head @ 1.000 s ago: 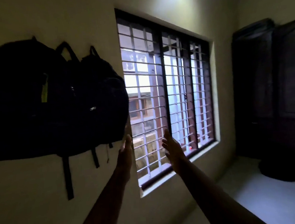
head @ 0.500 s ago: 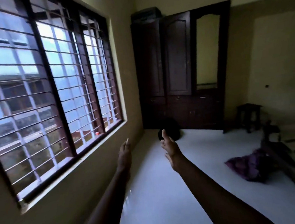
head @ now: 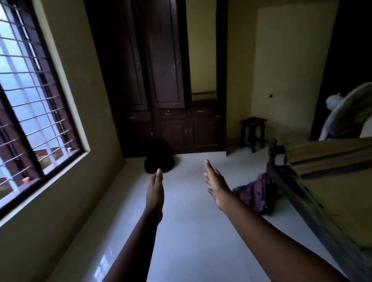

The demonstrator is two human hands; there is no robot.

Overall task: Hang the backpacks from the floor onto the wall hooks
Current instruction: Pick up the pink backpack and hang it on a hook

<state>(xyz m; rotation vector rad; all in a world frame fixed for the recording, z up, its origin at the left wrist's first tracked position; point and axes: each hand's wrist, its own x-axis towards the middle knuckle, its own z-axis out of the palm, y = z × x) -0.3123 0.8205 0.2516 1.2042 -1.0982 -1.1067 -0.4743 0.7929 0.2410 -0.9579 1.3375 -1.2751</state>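
**Empty Hands Out, Two Backpacks on the Floor**

Your two bare arms reach forward over the pale, glossy floor, both hands empty. Your left hand is held edge-on, fingers straight and pressed together, touching nothing. Your right hand is spread, palm turned inward, thumb apart from the fingers, also touching nothing.

At 12 o'clock from your left hand, a black backpack sits on the floor against the foot of the dark wooden wardrobe, just beyond your fingertips in the view but farther down the room. Its straps and details are lost in shadow. At 3 o'clock from your right hand, a purple backpack lies slumped on the floor, just beside the dark frame of the bed, which fills the lower right.

A barred window runs along the wall at 9 to 10 o'clock, the only bright light in the dim room. The wardrobe carries a tall mirror panel on its right door. A small dark stool stands at 1 o'clock near the wardrobe's right corner, and a fan tilts behind the bed at 2 o'clock.
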